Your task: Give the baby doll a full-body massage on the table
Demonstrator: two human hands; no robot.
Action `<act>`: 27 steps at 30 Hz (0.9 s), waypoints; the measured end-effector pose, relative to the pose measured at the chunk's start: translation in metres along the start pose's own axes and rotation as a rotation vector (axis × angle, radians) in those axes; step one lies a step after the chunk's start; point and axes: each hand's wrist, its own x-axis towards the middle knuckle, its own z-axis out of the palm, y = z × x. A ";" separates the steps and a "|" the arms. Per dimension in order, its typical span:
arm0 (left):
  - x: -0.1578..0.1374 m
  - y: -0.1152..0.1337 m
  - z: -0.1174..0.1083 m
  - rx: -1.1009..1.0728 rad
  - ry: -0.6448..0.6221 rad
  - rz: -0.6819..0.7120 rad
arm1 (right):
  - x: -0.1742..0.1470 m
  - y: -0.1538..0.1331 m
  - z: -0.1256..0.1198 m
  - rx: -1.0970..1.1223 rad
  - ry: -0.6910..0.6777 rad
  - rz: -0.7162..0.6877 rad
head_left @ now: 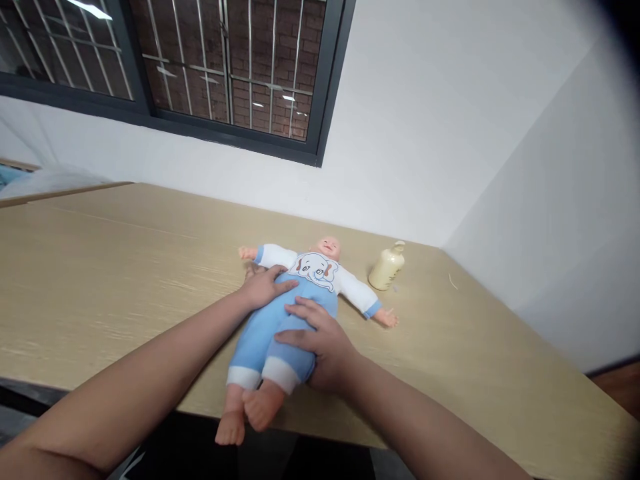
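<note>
A baby doll (310,303) in blue overalls with white sleeves lies on its back on the wooden table (125,280). An elephant patch covers its chest, and its bare feet stick out past the table's front edge. My left hand (264,287) grips the doll's waist at the left, with the thumb on the front and some fingers hidden by the body. On the other side, my right hand (325,340) wraps over the hip and thigh, its fingers on the blue cloth and its palm against the side.
A cream pump bottle (387,268) stands beyond the doll's arm at the right. Near it lies a thin pale strand (453,281). White walls and a barred window (230,73) border the back. Clear plastic (55,179) sits at the far left.
</note>
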 end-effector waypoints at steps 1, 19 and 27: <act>0.000 -0.001 0.000 -0.022 -0.029 -0.035 | -0.001 -0.002 0.001 -0.022 -0.047 -0.012; -0.011 0.011 -0.001 0.075 0.232 0.301 | 0.007 0.036 -0.017 0.191 0.354 0.231; -0.009 0.021 -0.010 0.182 0.142 0.592 | 0.016 0.059 -0.021 0.446 0.275 0.367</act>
